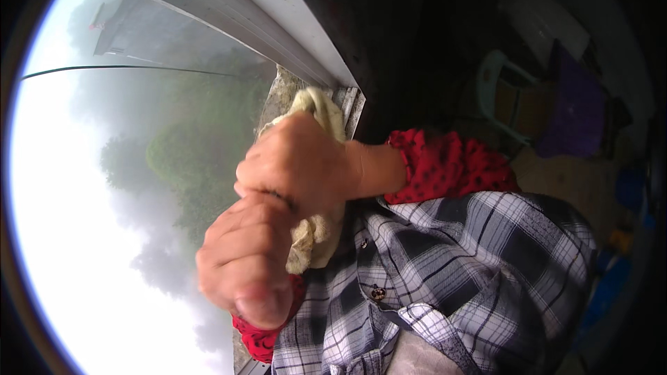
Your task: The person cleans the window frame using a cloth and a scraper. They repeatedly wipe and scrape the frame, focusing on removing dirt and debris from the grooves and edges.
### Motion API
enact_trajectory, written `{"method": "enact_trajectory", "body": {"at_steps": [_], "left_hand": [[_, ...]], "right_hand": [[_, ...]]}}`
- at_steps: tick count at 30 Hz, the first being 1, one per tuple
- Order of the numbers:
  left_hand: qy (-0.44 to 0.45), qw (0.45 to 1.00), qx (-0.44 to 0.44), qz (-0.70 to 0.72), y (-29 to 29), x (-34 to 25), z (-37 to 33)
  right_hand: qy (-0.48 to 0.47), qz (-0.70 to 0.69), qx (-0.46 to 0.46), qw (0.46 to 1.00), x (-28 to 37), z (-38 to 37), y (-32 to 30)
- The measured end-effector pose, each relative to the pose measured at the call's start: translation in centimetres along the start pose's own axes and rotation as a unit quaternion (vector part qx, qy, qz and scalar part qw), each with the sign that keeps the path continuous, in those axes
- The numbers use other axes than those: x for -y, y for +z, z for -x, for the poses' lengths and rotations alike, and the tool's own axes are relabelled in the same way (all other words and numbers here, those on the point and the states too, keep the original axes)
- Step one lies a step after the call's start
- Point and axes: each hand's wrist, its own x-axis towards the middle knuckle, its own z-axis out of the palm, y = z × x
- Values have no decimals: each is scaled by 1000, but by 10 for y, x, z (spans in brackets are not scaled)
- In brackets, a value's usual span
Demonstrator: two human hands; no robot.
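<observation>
Both my hands are closed in fists, pressed together around a damp-looking pale yellow cloth (321,105). My right hand (295,160) comes in from the right in a red dotted sleeve and grips the upper part, with folds of cloth sticking out above it. Below and to its left, my left hand (246,253) is clenched against it, thumb toward the lower edge. A bunched, brown-stained end of the cloth hangs out beside the left hand. The part inside the fists is hidden.
A white window frame (306,10) slants across the top, above a rough stone ledge (281,90). Outside are misty trees (184,160), a roof and a dark cable (125,67). In the dim room at right stand a pale chair (492,90) and purple fabric (573,107).
</observation>
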Motion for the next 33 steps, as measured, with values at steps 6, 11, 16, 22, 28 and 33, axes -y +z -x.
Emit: {"method": "enact_trajectory", "body": {"at_steps": [6, 11, 16, 22, 28, 33], "left_hand": [[124, 982, 141, 3, -3, 11, 13], [210, 958, 194, 39, 0, 12, 5], [93, 985, 148, 9, -2, 12, 5], [63, 990, 123, 33, 14, 37, 2], [209, 957, 201, 6, 13, 5, -21], [231, 948, 221, -8, 36, 24, -13]], "right_hand": [[-81, 56, -47, 994, 4, 9, -7], [-114, 90, -48, 988, 13, 5, -20], [-67, 67, -69, 993, 1, 10, -11], [-36, 105, -21, 994, -20, 24, -28], [-202, 152, -84, 964, 8, -29, -53], [-201, 192, -50, 959, -1, -7, -76]]}}
